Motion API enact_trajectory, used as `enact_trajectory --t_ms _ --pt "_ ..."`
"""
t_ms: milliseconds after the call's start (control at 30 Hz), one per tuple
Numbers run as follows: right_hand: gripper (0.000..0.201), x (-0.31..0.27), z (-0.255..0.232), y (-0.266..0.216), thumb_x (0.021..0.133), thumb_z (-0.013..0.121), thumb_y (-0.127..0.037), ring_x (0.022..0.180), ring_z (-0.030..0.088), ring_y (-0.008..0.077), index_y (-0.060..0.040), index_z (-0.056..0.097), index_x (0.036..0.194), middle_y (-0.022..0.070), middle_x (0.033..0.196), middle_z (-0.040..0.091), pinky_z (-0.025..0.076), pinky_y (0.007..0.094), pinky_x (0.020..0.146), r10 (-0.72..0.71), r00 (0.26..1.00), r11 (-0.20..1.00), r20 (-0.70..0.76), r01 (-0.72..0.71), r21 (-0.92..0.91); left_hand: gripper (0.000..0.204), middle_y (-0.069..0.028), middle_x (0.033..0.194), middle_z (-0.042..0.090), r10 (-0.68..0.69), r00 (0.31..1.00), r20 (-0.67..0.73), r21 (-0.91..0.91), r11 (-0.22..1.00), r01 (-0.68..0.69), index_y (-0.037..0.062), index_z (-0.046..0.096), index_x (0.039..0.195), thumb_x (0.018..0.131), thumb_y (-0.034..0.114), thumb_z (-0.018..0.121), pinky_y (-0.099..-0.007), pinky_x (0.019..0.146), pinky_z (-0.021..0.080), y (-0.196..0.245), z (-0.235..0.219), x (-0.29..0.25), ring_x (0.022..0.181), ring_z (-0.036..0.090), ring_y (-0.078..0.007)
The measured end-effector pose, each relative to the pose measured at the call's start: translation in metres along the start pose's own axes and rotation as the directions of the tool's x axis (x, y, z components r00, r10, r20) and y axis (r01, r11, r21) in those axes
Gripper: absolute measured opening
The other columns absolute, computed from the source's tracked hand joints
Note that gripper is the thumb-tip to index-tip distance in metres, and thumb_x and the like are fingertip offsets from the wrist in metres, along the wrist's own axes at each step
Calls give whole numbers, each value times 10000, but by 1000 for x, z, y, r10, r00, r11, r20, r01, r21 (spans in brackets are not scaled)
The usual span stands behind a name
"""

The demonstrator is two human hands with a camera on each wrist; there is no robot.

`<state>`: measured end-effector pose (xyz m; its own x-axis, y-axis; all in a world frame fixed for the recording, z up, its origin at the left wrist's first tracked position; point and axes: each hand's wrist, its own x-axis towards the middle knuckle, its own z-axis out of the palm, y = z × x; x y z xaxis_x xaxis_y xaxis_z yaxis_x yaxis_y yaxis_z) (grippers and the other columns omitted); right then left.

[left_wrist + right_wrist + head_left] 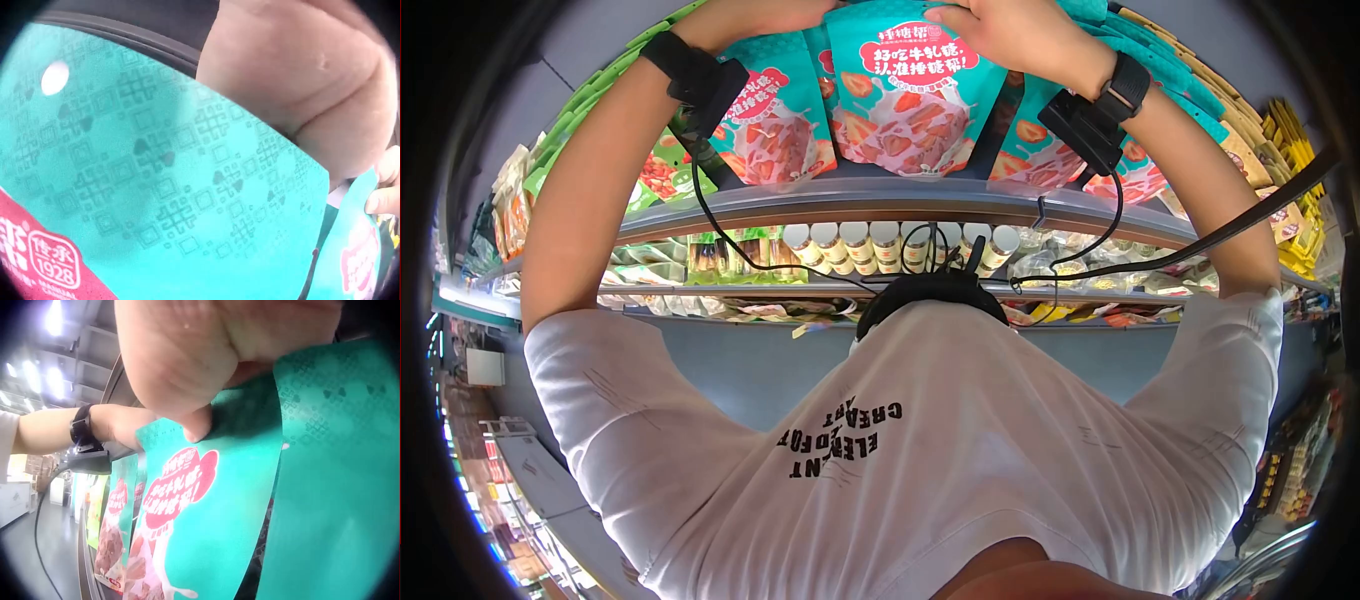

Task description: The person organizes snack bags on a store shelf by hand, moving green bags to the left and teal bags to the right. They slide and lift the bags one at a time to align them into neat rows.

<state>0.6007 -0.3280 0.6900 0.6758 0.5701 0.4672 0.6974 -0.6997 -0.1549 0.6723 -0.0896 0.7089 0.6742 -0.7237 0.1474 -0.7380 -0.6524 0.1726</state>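
My right hand (pixel 1025 35) pinches the top edge of a teal candy bag (pixel 910 120) printed with strawberries, its thumb (pixel 198 425) on the printed front and its fingers behind. In the head view this bag stands upright at the top centre, at the shelf front. My left hand (pixel 785 14) reaches to the same bag's upper left corner, above a matching bag (pixel 775 130). The left wrist view shows its palm side (pixel 294 75) behind the top edge of a teal bag; its fingers are hidden there, and I cannot tell whether they grip.
More teal bags (pixel 1135 170) stand to the right, with yellow packets (pixel 1290 150) beyond. Green packets (pixel 662 175) stand left. A shelf lip (pixel 900 190) runs below the bags. White-lidded jars (pixel 885 240) fill the lower shelf. Black cables (pixel 710 215) hang from the wrist cameras.
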Motion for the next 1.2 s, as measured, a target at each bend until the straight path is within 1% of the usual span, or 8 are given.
enact_trajectory --t_ms 367,633,733,833,867,1000,1167,1200 --pt "140 -2 15 7 846 607 -123 678 597 413 -44 586 733 205 696 592 463 480 607 -110 994 991 -14 108 -78 207 12 733 636 -153 982 113 -221 960 174 32 687 878 962 180 569 -305 665 456 6 1 2 705 542 -100" --pt "153 -2 17 10 851 615 -149 687 625 400 -27 624 760 212 717 621 479 487 627 -161 987 978 -1 159 -134 191 -3 779 657 -93 967 237 -99 988 119 24 679 920 955 163 551 -308 690 463 16 -7 15 728 552 -113" --pt "202 -5 -14 -14 877 629 -201 679 633 389 -17 653 796 206 724 634 488 465 625 -1 990 994 143 16 -104 198 -35 784 668 -108 978 179 -41 992 117 18 685 933 942 175 564 -338 703 482 27 -10 7 748 584 -145" --pt "250 4 -38 -1 909 634 -250 657 648 342 -14 672 835 198 723 646 496 426 623 -41 999 997 18 42 -71 389 -75 997 633 81 997 6 -172 982 -78 55 594 1204 964 361 625 -322 827 476 16 2 -1 920 591 -179" --pt "250 10 -48 5 909 634 -250 657 648 342 -14 672 835 198 723 646 496 426 623 -52 999 994 -9 51 -92 401 -95 1035 642 47 999 -27 -152 987 -50 66 583 1234 954 347 638 -331 844 481 27 3 -10 940 604 -195" --pt "251 39 -74 49 915 668 -250 706 596 118 -1 681 948 70 771 682 492 302 662 32 979 994 202 -52 96 410 -171 1063 674 149 968 -203 104 986 -130 110 585 1272 890 217 687 -399 825 515 42 18 -23 949 652 -337" --pt "351 62 -55 71 897 704 -302 789 610 140 11 654 1046 58 899 696 498 308 694 61 873 995 483 -89 34 347 -174 1021 679 139 968 -208 216 972 -93 61 606 1213 872 110 652 -447 800 514 49 36 -25 931 644 -378" --pt "316 65 -50 57 891 707 -270 790 617 163 -3 660 1052 66 894 684 499 325 697 111 862 992 495 -64 -110 327 -172 1019 679 129 967 -221 235 969 -75 49 607 1189 869 101 651 -456 793 513 49 40 -24 926 644 -380"
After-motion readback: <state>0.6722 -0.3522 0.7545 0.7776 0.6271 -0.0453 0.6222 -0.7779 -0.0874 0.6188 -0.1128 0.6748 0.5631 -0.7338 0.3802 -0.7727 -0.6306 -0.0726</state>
